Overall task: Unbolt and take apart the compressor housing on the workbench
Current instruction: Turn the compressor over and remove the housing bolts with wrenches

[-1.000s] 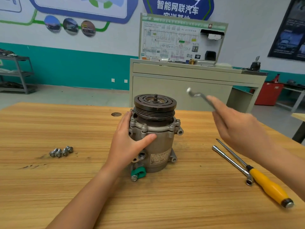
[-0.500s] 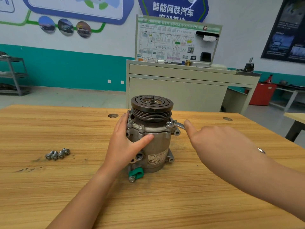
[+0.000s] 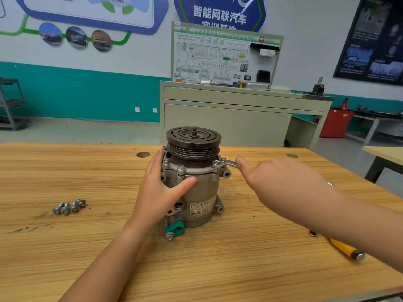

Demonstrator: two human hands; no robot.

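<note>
Grey cast-metal compressor housing (image 3: 196, 192) stood upright, mid wooden workbench (image 3: 87, 258). L hand (image 3: 161, 192) clasped its side, thumb across front; R hand (image 3: 279, 184) gripped slim steel spanner (image 3: 227, 164) seated on flange bolt (image 3: 216, 162). Judged heavy, rigid, smooth; brace at body below flange.

Head-worn view, forward and down, close over workbench (image 3: 65, 258).

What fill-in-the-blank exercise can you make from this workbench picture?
The left hand grips the compressor, which stands ____ on the workbench.
The right hand holds a wrench set on a flange ____.
Loose bolts lie on the compressor's ____ side.
The screwdriver has a ____ handle.
Missing words: upright; bolt; left; yellow.
</note>
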